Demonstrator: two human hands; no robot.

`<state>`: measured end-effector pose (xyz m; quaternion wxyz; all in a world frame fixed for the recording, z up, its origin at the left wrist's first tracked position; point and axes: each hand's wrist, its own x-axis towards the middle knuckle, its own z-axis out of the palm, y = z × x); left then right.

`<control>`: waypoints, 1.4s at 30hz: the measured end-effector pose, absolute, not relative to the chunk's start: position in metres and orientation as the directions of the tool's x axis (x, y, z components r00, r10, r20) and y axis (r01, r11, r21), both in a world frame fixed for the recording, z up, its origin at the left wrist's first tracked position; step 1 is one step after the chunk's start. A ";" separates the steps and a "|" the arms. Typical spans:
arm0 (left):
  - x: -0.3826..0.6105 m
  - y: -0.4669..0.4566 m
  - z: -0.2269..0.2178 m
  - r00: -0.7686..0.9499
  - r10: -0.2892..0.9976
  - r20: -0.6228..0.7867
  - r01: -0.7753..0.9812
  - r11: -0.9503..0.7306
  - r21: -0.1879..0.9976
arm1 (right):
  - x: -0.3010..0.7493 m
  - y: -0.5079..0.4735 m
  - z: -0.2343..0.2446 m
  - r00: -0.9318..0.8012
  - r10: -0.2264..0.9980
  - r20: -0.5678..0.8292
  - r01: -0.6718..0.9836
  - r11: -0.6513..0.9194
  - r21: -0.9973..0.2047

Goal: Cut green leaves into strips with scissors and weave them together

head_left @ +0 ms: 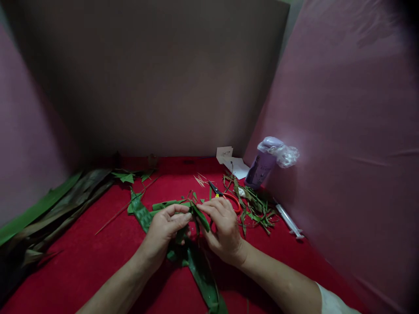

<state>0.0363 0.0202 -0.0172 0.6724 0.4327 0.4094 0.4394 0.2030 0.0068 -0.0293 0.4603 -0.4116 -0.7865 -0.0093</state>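
My left hand (165, 231) and my right hand (222, 229) meet over the red cloth (85, 261). Both pinch a folded green leaf strip (200, 216) between thumb and fingers, the left at its left end, the right over its right part. A long green leaf (203, 272) runs from under the hands toward the near edge. Scissors with orange handles (229, 197) lie just beyond my right hand.
Long green and dried leaves (49, 207) are piled at the left. Leaf scraps (257, 209) lie at the right, with thin sticks (200, 179), a purple bottle (262, 168), a syringe (290, 221) and white cards (231, 159). Pink and grey walls enclose the cloth.
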 end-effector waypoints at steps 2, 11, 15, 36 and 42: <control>0.036 0.020 -0.018 0.284 0.946 -0.158 -0.239 0.229 0.944 | 0.203 0.006 -0.029 -0.225 0.630 0.744 0.655 0.663 -0.363; 0.040 0.019 -0.013 0.241 0.960 -0.144 -0.167 0.187 0.968 | 0.204 0.006 -0.025 -0.266 0.582 0.768 0.657 0.692 -0.297; 0.039 0.017 -0.014 0.277 0.951 -0.137 -0.146 0.183 0.972 | 0.204 0.007 -0.028 -0.226 0.580 0.782 0.649 0.689 -0.323; 0.039 0.015 -0.007 0.241 0.968 -0.070 -0.230 0.127 0.965 | 0.202 0.015 -0.029 0.141 0.723 0.676 0.516 0.529 -0.673; 0.041 0.011 -0.008 0.179 0.973 0.144 -0.134 -0.121 0.984 | 0.203 0.016 -0.034 0.222 0.791 0.569 0.464 0.428 -0.776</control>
